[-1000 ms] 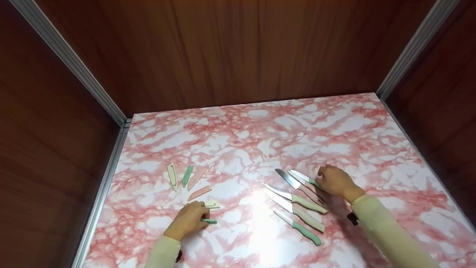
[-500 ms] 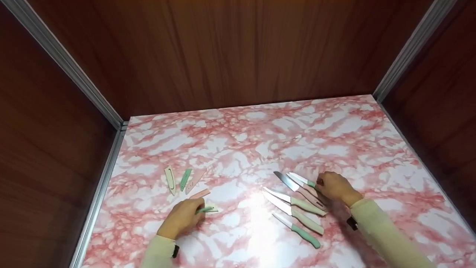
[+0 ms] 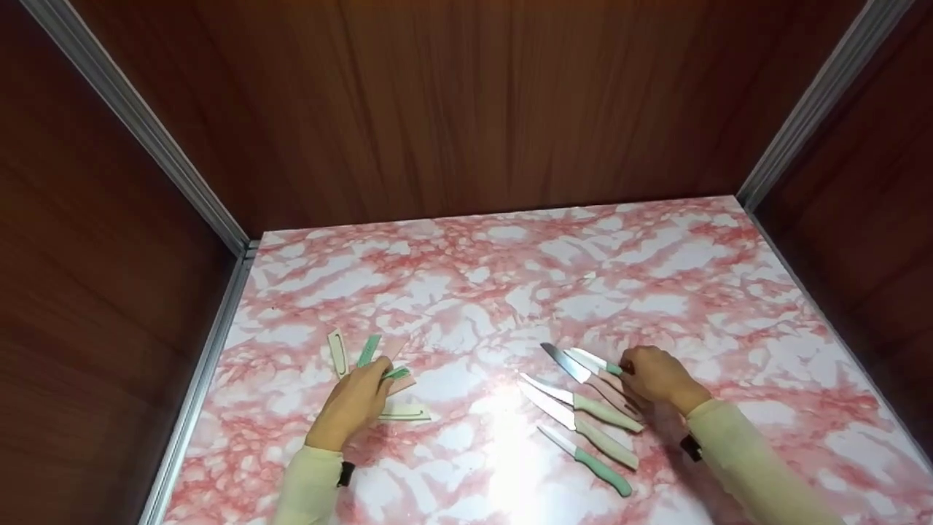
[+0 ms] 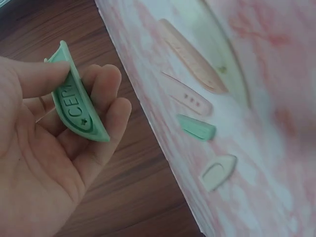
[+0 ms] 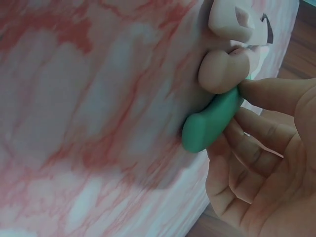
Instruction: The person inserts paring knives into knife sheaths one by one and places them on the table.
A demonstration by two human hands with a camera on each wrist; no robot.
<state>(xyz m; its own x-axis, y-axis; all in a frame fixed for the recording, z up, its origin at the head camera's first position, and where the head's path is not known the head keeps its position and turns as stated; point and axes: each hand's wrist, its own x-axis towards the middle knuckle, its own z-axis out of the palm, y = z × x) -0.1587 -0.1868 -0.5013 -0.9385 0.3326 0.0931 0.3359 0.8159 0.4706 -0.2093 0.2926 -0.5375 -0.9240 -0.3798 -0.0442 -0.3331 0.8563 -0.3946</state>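
My left hand pinches a green knife sheath with raised lettering between thumb and fingers, held above the other sheaths. Around it lie a cream sheath, a green sheath, two pink ones partly hidden by the hand, and a second cream sheath nearer me. My right hand pinches the handle of a green-handled knife, whose white blade points away to the left. Touching or close beside that handle is a pink-handled knife.
Two cream-handled knives and another green-handled knife lie nearer me, blades toward the upper left. Everything rests on a red-and-white marbled tabletop. Dark wood panels stand at the back and both sides.
My left hand picked up the green sheath beside the near cream one and carried it away from me, over the pink sheaths. The right hand has stayed at the far green-handled knife.
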